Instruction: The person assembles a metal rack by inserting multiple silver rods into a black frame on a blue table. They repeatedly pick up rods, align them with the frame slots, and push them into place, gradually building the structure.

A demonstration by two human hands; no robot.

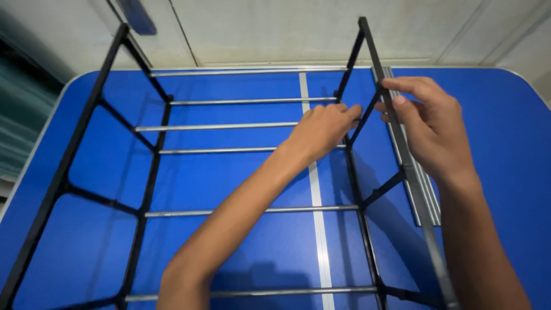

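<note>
Head view: a black rack frame (143,189) with silver rods is lying on a blue bench (505,143). Left hand (321,129) is gripping a rod end; right hand (427,123) is pinching the frame's right upright.

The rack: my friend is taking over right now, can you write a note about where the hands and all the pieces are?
Left hand: reaching through the rack, fingertips at the right frame where a rod end meets it.
Right hand: pinching the right frame's top rail.
Rack: lying on the blue table, left frame and right frame both standing.
Done: seven rods span the two frames.
Left: spare rods lie on the table beside the right frame, not yet fitted. Whether the rod at the left hand is fully seated cannot be told.
</note>
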